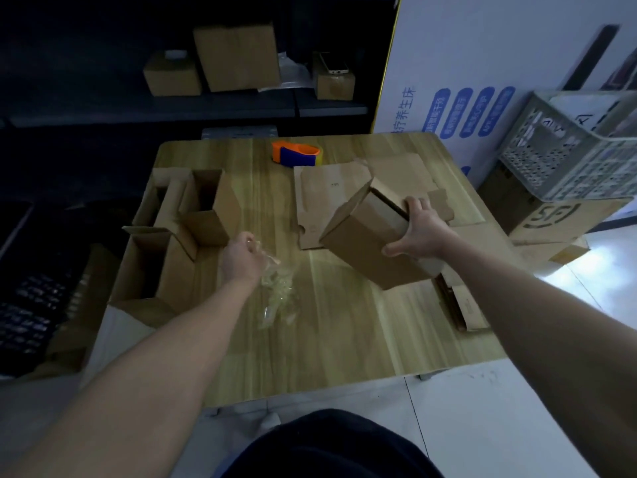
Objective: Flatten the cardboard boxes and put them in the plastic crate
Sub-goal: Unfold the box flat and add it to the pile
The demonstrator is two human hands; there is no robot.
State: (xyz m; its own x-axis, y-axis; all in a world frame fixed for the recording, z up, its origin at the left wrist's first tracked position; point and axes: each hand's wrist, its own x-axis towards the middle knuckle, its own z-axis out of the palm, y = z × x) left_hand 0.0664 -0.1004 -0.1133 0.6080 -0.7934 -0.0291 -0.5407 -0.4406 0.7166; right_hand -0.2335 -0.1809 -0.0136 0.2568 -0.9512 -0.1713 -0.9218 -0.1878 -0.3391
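My right hand (418, 229) grips a brown cardboard box (365, 239), tilted above the wooden table (344, 339), with its top flap raised. My left hand (241, 257) pinches a strip of clear, crumpled tape (277, 288) that trails down onto the table. Flattened cardboard (327, 198) lies behind the held box. Two open boxes stand on the table's left side, one further back (203, 208) and one nearer (151, 267). The grey plastic crate (565, 150) sits at the right on a stack of boxes.
An orange and blue tape dispenser (298, 155) rests at the table's far edge. More flat cardboard (462, 305) lies at the right edge. Shelves behind hold several boxes (238, 56). A dark crate (31, 312) sits on the floor at the left.
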